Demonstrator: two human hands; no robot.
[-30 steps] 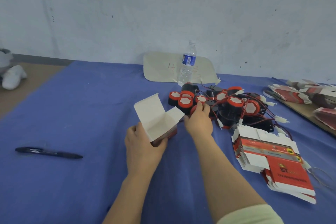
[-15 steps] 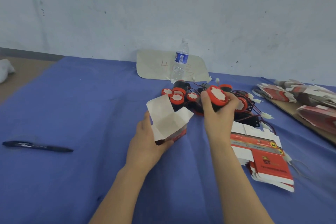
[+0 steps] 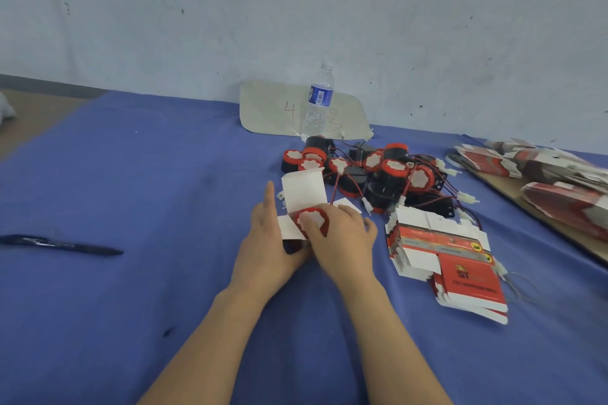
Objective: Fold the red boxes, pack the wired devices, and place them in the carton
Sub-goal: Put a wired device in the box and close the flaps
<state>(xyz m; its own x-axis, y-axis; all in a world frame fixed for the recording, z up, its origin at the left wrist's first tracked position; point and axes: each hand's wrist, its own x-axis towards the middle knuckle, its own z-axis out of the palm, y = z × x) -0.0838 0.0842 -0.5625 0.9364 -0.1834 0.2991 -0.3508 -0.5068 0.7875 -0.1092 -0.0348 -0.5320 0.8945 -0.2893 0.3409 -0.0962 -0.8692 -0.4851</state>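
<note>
At centre of the blue-clothed counter (image 3: 148,191), my left hand (image 3: 266,250) grips the small red cardboard box (image 3: 304,189). Its white flaps stand open toward 12 o'clock, my forefinger straight beside them. My right hand (image 3: 342,240) has its fingers curled on the round red-and-black wired device (image 3: 311,220), label up, at the box mouth.

Judged: the card is thin and light and would crush, so hold the side walls, not the flaps. The device looks rigid; grip its rim and watch the wire for snags.

Pile of wired devices (image 3: 391,171) at 1 o'clock. Stack of flat red boxes (image 3: 460,270) at 3 o'clock. Carton not in view.
</note>
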